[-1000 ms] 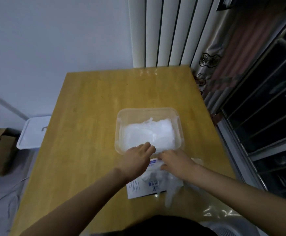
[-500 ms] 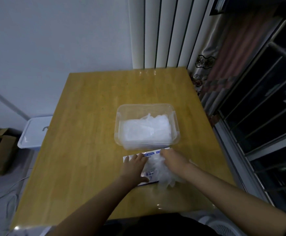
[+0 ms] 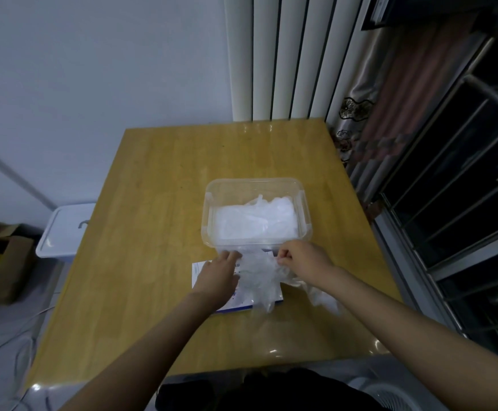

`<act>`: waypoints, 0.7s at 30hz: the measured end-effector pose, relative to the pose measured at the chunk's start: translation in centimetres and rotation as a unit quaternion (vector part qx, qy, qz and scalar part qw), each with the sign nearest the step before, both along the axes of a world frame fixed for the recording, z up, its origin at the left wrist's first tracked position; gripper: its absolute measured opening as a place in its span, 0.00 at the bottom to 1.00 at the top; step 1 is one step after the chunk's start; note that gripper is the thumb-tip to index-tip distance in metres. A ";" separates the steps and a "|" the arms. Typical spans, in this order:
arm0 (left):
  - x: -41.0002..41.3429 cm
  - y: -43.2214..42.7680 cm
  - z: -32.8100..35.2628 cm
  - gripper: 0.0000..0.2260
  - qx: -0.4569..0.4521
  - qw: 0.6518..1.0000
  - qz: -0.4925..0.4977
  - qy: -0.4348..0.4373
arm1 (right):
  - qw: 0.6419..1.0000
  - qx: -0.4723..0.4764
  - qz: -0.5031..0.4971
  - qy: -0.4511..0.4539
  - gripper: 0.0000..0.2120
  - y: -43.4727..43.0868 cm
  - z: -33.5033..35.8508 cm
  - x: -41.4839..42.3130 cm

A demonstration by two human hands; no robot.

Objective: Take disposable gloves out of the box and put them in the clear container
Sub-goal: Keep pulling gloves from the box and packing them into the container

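Head view, single entry.

- Wooden table: the surface on which all task items stand.
- Clear container: rectangular, lid off, at mid-table beyond both hands. Its near wall stands just past the fingertips.
- Stacked gloves: a white, translucent heap inside the clear container, filling most of its floor.
- Glove box: flat, white with blue print, lying on the table between the person and the container, largely covered by hands and film.
- Loose glove: thin clear film, crumpled, raised over the glove box between the two hands; its lower end trails toward the table's near edge.
- Right hand: fingers curled, pinching the loose glove's upper right edge, close to the container's near wall.
- Left hand: palm down over the glove box, fingers reaching forward to the loose glove's left edge. Whether they nip the film or merely touch it cannot be told; the film is too faint there.
- White lidded bin: on the floor at the table's left side.
- Cardboard carton: on the floor, far left.
- Patterned curtain: right of the table's far corner.
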State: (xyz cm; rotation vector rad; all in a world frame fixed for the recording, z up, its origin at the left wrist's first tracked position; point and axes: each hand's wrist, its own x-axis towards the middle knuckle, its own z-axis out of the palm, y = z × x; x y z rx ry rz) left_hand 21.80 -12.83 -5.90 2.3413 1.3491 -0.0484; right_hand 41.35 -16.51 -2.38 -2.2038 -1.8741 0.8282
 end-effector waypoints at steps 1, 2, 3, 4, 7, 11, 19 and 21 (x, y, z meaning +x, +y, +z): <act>0.4 -0.2 0.6 0.19 0.010 0.999 0.006 -0.044 | 1.000 0.004 -0.002 0.004 0.08 0.0 0.2 0.0; 0.8 -0.4 1.2 0.19 0.019 0.996 0.005 -0.083 | 1.000 0.007 -0.004 0.010 0.08 0.0 0.3 -0.1; 1.1 -0.7 1.7 0.19 0.024 0.993 0.000 -0.116 | 1.000 0.010 -0.005 0.016 0.08 0.0 0.4 -0.2; 1.5 -1.0 2.2 0.19 0.024 0.990 -0.008 -0.142 | 1.000 0.015 -0.004 0.019 0.08 0.0 0.5 -0.3; 2.4 -1.9 2.8 0.16 0.003 0.983 -0.023 -0.184 | 1.000 0.027 0.006 0.014 0.06 0.1 1.1 -0.6; 2.5 -2.1 2.9 0.08 0.005 0.979 0.021 -0.203 | 0.999 0.043 0.008 0.019 0.06 0.1 1.6 -0.8; 1.3 -0.3 4.2 0.03 0.079 0.970 0.069 -0.218 | 0.995 0.099 -0.006 0.014 0.13 1.1 3.2 0.1; 1.4 0.2 4.8 0.03 0.093 0.969 0.071 -0.218 | 0.995 0.100 0.005 0.022 0.08 1.3 3.5 0.1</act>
